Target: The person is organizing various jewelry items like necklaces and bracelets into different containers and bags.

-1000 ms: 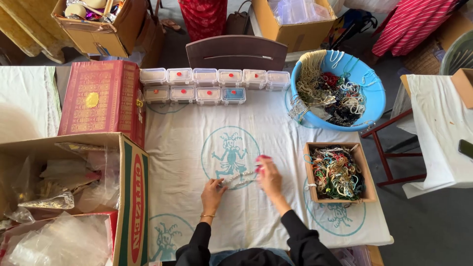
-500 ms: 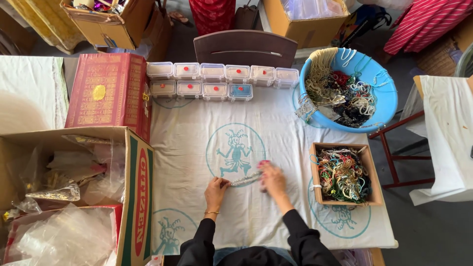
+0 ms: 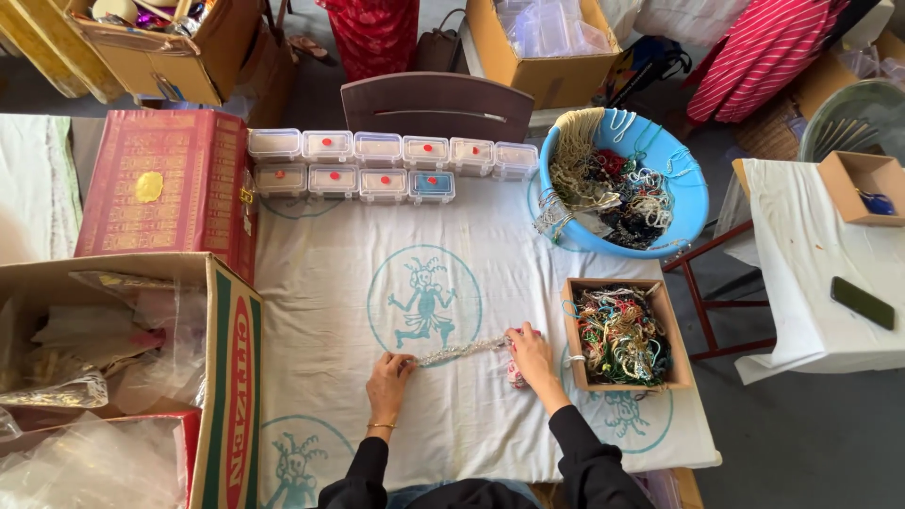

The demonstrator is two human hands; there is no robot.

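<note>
1. Silvery chain [image 3: 462, 351] stretched flat on white cloth [image 3: 320, 311], running between both hands, just below blue printed figure [image 3: 424, 300].
2. Left hand [image 3: 388, 379] at chain's left end; grip pinched on that end, fingertips [image 3: 403, 361] pressed to cloth.
3. Right hand [image 3: 531, 353] at chain's right end; grip closed on that end, palm down. Small pink item [image 3: 516, 377] partly hidden under this hand; kind not discernible.
4. Both sleeves black; thin bangle [image 3: 381, 426] on left wrist.
5. Cloth covers tabletop; more blue prints near front edge.
6. Wooden tray [image 3: 575, 332] just right of right hand, packed with tangled multicoloured chains.
7. Blue basin [image 3: 693, 203] behind tray, at right rear corner, holding more tangled jewellery, some draped over rim.
8. Clear lidded boxes [image 3: 382, 165] in two rows along far edge, well apart from hands; red dot on most lids.
9. Red patterned box [image 3: 160, 184] left of clear boxes, at rear left corner.
10. Open carton [image 3: 231, 377] at left, against cloth edge, stuffed with plastic bags.
11. Brown chair back [image 3: 438, 106] behind far edge.
12. Second table [image 3: 811, 283] at right under white cloth, carrying dark phone [image 3: 863, 303] and small cardboard box [image 3: 863, 184].
</note>
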